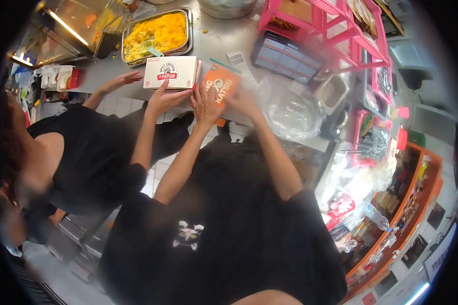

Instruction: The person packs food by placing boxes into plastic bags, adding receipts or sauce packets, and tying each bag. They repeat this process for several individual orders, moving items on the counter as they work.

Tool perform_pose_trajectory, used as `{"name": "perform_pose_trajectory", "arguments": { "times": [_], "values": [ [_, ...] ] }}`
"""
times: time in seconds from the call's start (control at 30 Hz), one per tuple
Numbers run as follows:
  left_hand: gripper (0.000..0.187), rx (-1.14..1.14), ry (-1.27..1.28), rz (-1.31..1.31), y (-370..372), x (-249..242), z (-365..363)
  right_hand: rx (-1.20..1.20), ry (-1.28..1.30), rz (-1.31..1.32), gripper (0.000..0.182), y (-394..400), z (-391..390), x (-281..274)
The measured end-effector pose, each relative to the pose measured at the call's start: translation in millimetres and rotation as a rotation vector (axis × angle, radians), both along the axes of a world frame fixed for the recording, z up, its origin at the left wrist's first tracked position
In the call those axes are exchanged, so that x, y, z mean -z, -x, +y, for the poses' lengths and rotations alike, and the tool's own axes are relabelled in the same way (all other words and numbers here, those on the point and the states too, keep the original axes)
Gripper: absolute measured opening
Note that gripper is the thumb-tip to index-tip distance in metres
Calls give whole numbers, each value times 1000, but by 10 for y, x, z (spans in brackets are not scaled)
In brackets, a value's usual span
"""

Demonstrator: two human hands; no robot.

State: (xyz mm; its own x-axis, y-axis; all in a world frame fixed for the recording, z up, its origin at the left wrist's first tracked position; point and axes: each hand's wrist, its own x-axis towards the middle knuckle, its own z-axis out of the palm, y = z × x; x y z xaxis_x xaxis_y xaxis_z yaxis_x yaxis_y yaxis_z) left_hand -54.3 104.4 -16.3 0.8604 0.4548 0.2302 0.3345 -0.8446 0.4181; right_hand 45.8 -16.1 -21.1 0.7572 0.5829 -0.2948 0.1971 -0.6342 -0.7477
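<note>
An orange packet with white lettering [227,81] lies at the counter's front edge. My left hand [205,105] rests on its left side, fingers stretched out over the lettering. At its lower right corner is my right hand [240,101], blurred, its fingers hard to make out. Just left of the packet stands a white box with a red and black label [164,74]. A co-worker's hand [165,99] touches the box's front right part, and the co-worker's other hand [122,80] is held open to the left of the box.
Behind the box is a metal tray [190,36] of yellow food. A tablet [288,57], clear plastic bags [290,109] and pink racks [341,30] are to the right. The co-worker in black [81,147] stands close on my left.
</note>
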Motion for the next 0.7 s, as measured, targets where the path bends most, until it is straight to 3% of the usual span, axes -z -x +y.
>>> {"name": "perform_pose_trajectory", "arguments": {
  "times": [0.13, 0.2, 0.23, 0.3, 0.43, 0.53, 0.63, 0.7],
  "values": [
    [44, -13, 50, 26, 15, -54, 11, -43, 214, 32, 29, -117, -139, -102],
    [45, 2, 63, 33, 23, -64, -2, -49, 49, 296, 25, -171, -265, -223],
    [44, -8, 65, 24, 26, -78, -7, -50, 50, 291, 25, -156, -238, -422],
    [43, -22, 74, 19, 21, -81, -14, 92, -250, 569, 22, -75, -192, -730],
    [44, -16, 31, -30, 8, -59, 1, 53, -242, 605, 26, -35, -97, -489],
    [47, -5, 38, -51, 17, -42, 23, 89, -91, 490, 27, -32, -55, -341],
    [47, 10, 123, -172, 112, -142, -3, 148, -118, 680, 23, -25, -204, -434],
    [47, 29, 184, -279, 105, -253, 97, 337, -489, 1167, 18, -101, -268, -536]
  ]
}}
